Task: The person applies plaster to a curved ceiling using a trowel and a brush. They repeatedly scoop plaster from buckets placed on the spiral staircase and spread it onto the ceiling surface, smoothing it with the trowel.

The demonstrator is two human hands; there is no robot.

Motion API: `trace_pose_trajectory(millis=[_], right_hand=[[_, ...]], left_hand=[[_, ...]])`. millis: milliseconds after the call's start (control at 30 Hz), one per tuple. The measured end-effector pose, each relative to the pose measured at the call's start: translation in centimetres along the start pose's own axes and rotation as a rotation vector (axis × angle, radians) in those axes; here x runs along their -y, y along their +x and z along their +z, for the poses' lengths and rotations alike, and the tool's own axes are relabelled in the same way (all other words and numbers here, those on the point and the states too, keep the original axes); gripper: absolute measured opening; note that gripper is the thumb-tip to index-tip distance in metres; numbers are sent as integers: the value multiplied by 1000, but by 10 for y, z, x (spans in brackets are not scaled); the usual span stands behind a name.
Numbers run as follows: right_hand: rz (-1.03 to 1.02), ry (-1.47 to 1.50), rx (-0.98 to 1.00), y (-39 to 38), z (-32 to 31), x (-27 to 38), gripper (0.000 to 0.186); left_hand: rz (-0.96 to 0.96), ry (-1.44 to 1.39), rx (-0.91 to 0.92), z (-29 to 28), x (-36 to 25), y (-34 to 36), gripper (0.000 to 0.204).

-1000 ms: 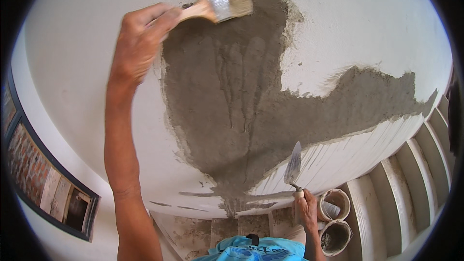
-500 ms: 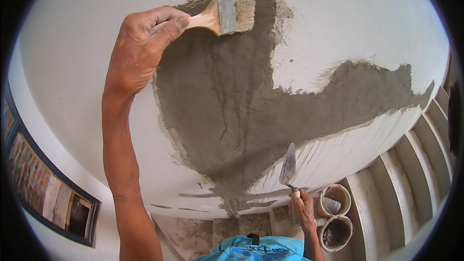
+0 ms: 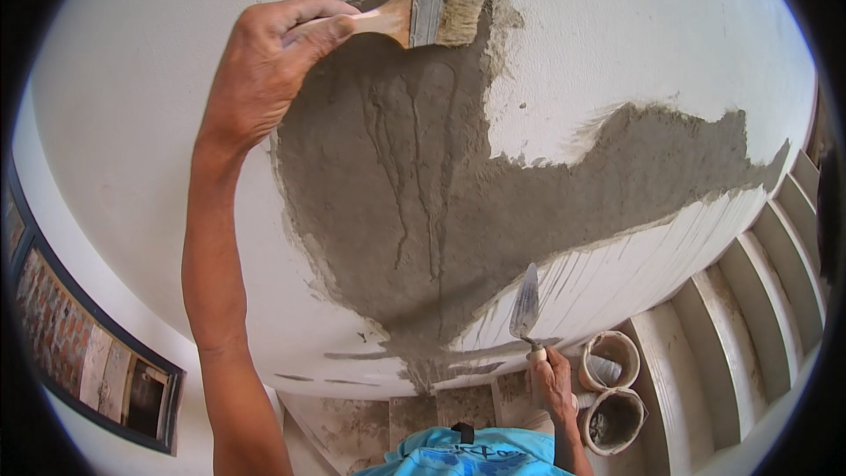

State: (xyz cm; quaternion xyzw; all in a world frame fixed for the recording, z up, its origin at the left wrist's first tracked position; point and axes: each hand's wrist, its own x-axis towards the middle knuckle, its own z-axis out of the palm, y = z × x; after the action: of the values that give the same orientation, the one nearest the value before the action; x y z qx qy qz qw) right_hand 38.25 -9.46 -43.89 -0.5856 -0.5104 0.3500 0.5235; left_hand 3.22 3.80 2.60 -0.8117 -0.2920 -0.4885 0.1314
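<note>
My left hand (image 3: 278, 66) is raised to the upper part of the wall and pinches the wooden handle of a wide paintbrush (image 3: 423, 16). Its pale bristles lie against the top of a wet grey mortar patch (image 3: 379, 185), close to the patch's upper right edge. Dark wet drips run down the mortar below the brush. Low at the right, my right hand (image 3: 555, 381) is wrapped round the handle of a pointed trowel (image 3: 526, 304). The metal blade points upward, in front of the wall's lower part, and looks mostly bare.
Two buckets stand by my right hand: one bucket (image 3: 630, 348) farther, with something pale in it, and a nearer bucket (image 3: 633, 445) holding grey stuff. Stairs (image 3: 696, 361) climb along the right side. White wall (image 3: 652, 26) surrounds the mortar. A dark-framed window (image 3: 97, 388) is at left.
The brush in my left hand has moved slightly up and to the right along the mortar's top. Drips beneath it reach a little lower. My right hand with the trowel has stayed nearly still.
</note>
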Motion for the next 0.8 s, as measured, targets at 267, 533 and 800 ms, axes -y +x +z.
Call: trace_pose_trajectory(millis=[267, 533, 800], right_hand=[[26, 1, -29, -7, -6, 16, 36], [69, 14, 63, -3, 11, 6, 36], [31, -13, 25, -7, 13, 36, 28]], left_hand=[[-402, -5, -387, -27, -12, -37, 29], [-608, -543, -404, 3, 14, -89, 26], [-1147, -399, -346, -7, -5, -256, 23]])
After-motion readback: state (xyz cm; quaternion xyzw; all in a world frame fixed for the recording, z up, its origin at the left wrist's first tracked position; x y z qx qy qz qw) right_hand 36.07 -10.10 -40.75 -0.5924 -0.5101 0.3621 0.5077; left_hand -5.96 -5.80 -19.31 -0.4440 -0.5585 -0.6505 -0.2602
